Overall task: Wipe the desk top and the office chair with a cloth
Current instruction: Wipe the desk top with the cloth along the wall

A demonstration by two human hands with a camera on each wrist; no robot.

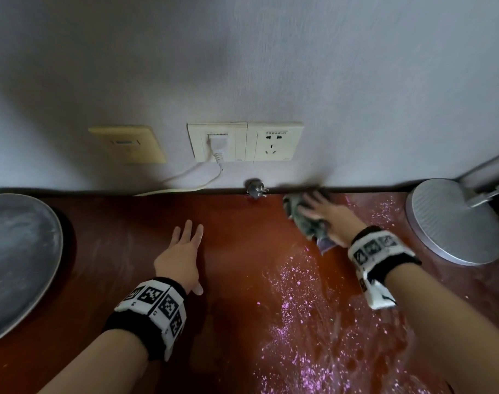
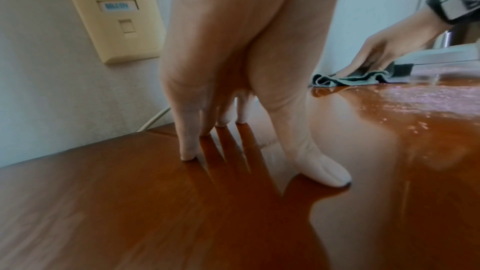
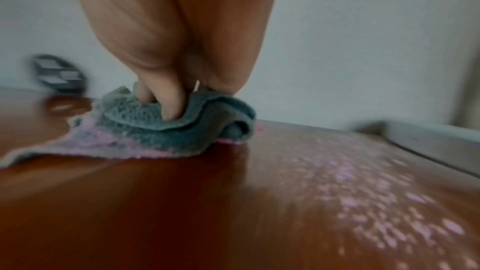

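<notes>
The desk top [image 1: 237, 251] is glossy red-brown wood that meets a white wall. My left hand [image 1: 185, 243] lies flat on it near the middle with the fingers straight and spread; in the left wrist view the left hand's fingertips [image 2: 187, 155] touch the wood. My right hand [image 1: 322, 211] presses a crumpled grey-green cloth [image 1: 308, 226] down onto the desk at the back right, close to the wall. In the right wrist view, which is blurred, its fingers [image 3: 168, 102] sink into the cloth's [image 3: 155, 131] folds. Pinkish-white speckles [image 1: 293, 285] cover the desk in front of the cloth. No chair is in view.
A round silver lamp base [image 1: 455, 223] stands at the right. A large grey dish [image 1: 15, 251] sits at the left edge. A loose dark plug [image 1: 255, 190] lies at the wall just left of the cloth. A white cable [image 1: 185, 180] runs from the wall sockets [image 1: 242, 142].
</notes>
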